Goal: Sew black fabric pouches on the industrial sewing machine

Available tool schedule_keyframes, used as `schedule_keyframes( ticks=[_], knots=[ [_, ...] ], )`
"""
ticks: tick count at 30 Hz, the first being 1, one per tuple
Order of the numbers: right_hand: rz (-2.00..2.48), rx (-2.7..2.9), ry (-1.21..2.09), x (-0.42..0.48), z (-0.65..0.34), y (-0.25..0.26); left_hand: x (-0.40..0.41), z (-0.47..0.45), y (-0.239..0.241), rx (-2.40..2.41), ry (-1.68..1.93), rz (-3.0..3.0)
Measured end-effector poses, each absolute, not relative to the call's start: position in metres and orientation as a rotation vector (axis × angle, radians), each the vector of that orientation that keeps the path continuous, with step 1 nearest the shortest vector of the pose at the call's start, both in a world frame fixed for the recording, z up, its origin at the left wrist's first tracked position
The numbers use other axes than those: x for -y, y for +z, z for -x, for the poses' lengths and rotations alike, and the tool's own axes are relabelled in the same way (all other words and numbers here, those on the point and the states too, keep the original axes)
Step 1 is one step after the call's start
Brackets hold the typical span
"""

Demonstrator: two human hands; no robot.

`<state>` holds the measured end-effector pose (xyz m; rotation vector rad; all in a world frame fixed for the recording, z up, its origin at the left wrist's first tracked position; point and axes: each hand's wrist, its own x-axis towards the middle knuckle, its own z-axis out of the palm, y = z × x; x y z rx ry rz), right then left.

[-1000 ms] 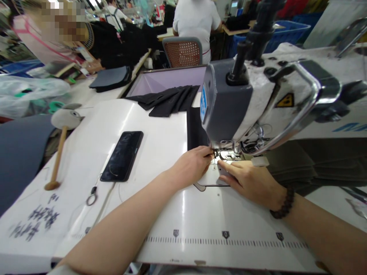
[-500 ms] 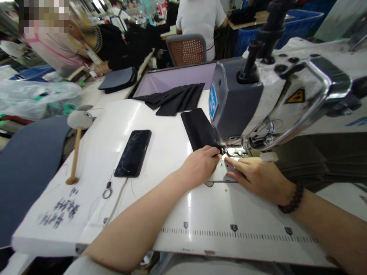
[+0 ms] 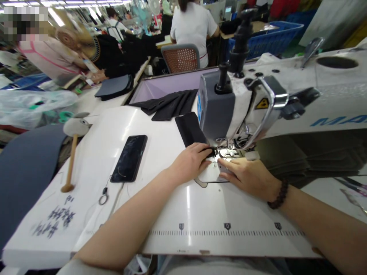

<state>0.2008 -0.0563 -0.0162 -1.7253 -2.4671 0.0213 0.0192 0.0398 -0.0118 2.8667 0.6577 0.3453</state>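
A black fabric piece [image 3: 189, 129] lies on the white sewing table, its near end beside the presser foot of the sewing machine [image 3: 219, 105]. My left hand [image 3: 190, 162] is closed on that near end, index finger on the cloth and thumb lower down. To the right, my right hand [image 3: 248, 175] rests with fingers stretched over the metal needle plate [image 3: 209, 175], index fingertip just in front of the presser foot. Nothing shows in its grip. The machine head hides part of the cloth's right side.
More black fabric pieces [image 3: 174, 105] lie fanned out behind. On the left are a phone [image 3: 129, 158] and a wooden-handled mallet [image 3: 71, 160]. Dark stacked panels [image 3: 309, 152] sit under the machine arm, with scissors [image 3: 354, 187] at far right. Co-workers sit beyond the table.
The view has shifted, showing more of the machine on the right. My left thumb and index finger have parted slightly near the cloth's end. The right hand keeps its place by the plate.
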Motion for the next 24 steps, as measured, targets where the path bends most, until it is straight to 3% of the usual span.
schedule_keyframes(
  ticks=[8, 24],
  knots=[
    [1.479, 2.504, 0.110, 0.063, -0.210, -0.018, 0.011, -0.006, 0.013, -0.695, -0.090, -3.037],
    [1.119, 2.622, 0.064, 0.076, -0.205, -0.013, 0.021, -0.005, -0.011, -0.397, 0.216, -3.001]
  ],
)
